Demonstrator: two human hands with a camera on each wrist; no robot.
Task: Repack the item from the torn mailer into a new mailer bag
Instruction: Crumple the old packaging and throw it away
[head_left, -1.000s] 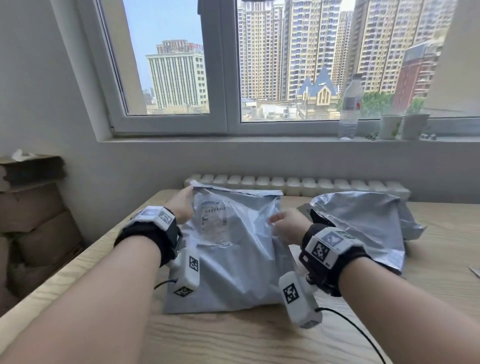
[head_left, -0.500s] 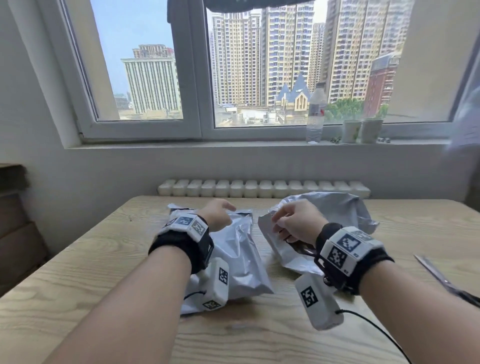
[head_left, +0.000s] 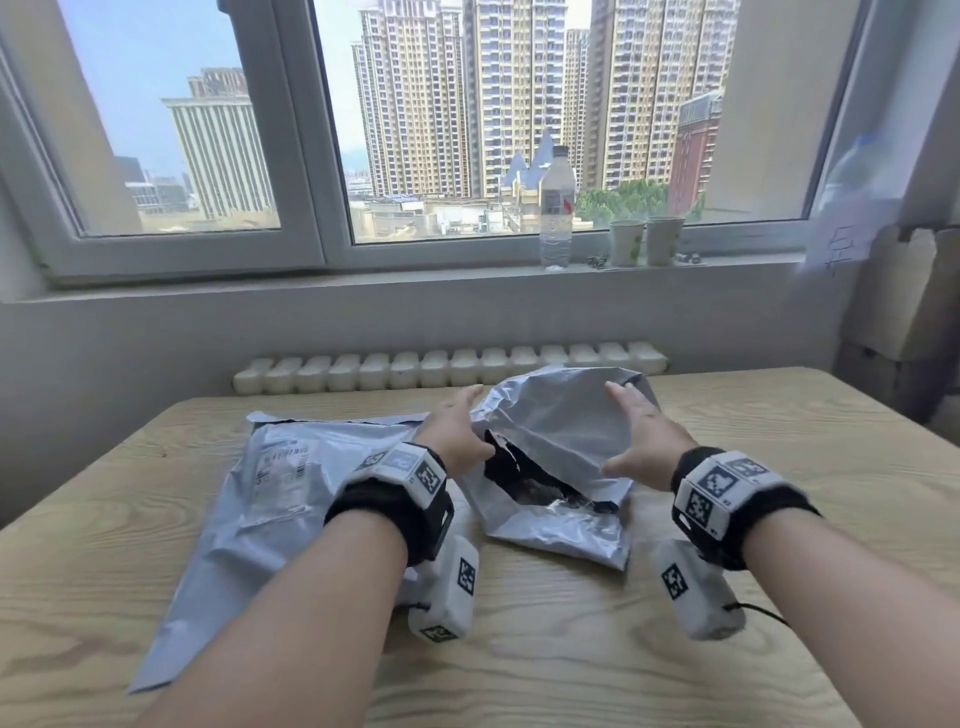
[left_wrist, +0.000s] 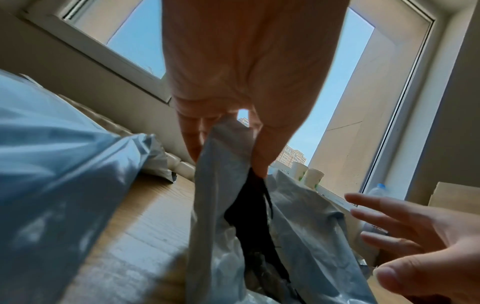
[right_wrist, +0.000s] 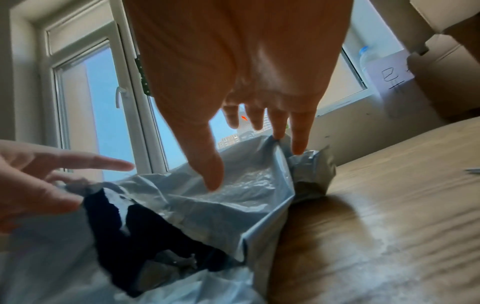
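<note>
The torn grey mailer (head_left: 561, 431) lies crumpled at the table's middle, and a black item (head_left: 519, 480) shows through its ragged opening. My left hand (head_left: 457, 431) is at the mailer's left edge. The left wrist view shows thumb and fingers pinching the film of the torn mailer (left_wrist: 221, 195) beside the black item (left_wrist: 249, 218). My right hand (head_left: 641, 441) hovers open over the mailer's right side, fingers spread. Its fingertips (right_wrist: 279, 133) touch the far edge. A second grey mailer (head_left: 291, 499) with a printed label lies flat to the left.
The wooden table (head_left: 753, 597) runs up to a white radiator (head_left: 447, 366) under the window. A water bottle (head_left: 557, 208) and two paper cups (head_left: 647, 241) stand on the sill. Cardboard boxes (head_left: 904, 312) are stacked at the right wall.
My left hand left the labelled mailer and moved right to the torn mailer's left edge. My right hand let go of that mailer's edge, opened and shifted over its right side.
</note>
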